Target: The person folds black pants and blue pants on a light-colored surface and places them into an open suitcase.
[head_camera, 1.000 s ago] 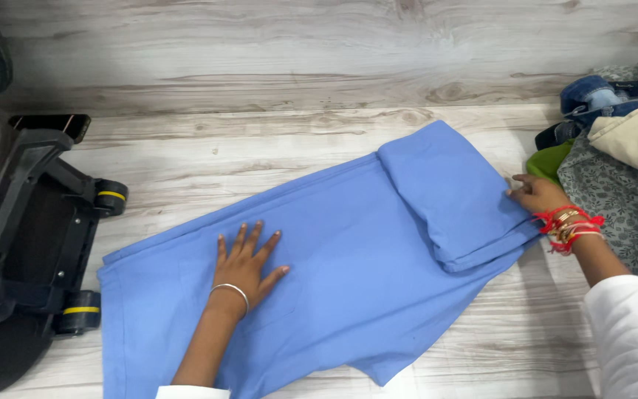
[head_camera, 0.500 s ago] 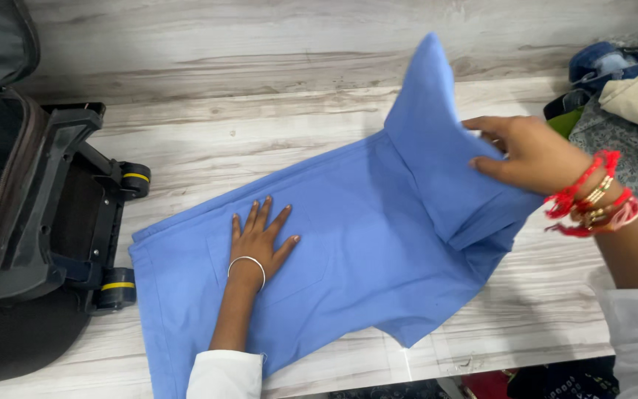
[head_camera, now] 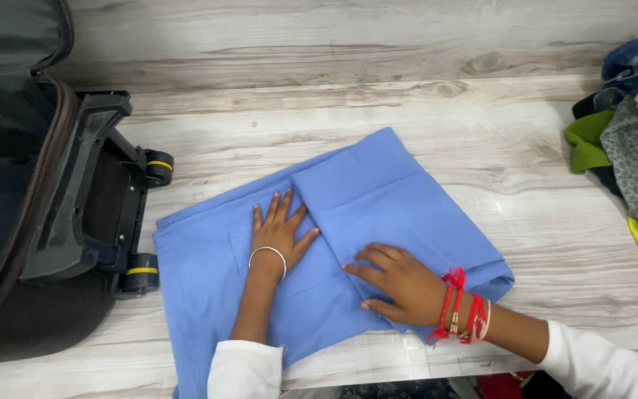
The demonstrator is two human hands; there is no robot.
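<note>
A blue garment (head_camera: 363, 214), trousers by the look of it, lies across the middle of the frame on a pale wood-grain surface (head_camera: 481, 118). One end is already doubled over the rest, so the right half sits as a thicker folded slab while the lower left part is still a single flat layer reaching toward the bottom edge. I would judge the folding about halfway done: one fold is made and pressed, and the bundle is still too wide to call compact.

The left hand (head_camera: 280, 235) lies flat with fingers spread on the single layer, right beside the folded edge, holding nothing. The right hand (head_camera: 396, 279) rests palm down with fingers spread on the lower part of the folded flap, pressing rather than gripping.

At the left of the frame an open dark suitcase (head_camera: 31, 199) stands with its wheels (head_camera: 158, 167) just beside the cloth. At the right edge sits a heap of other clothes (head_camera: 629, 155), green, grey-patterned and blue; how many pieces is hard to tell. Nothing lies on the garment itself besides the hands.
</note>
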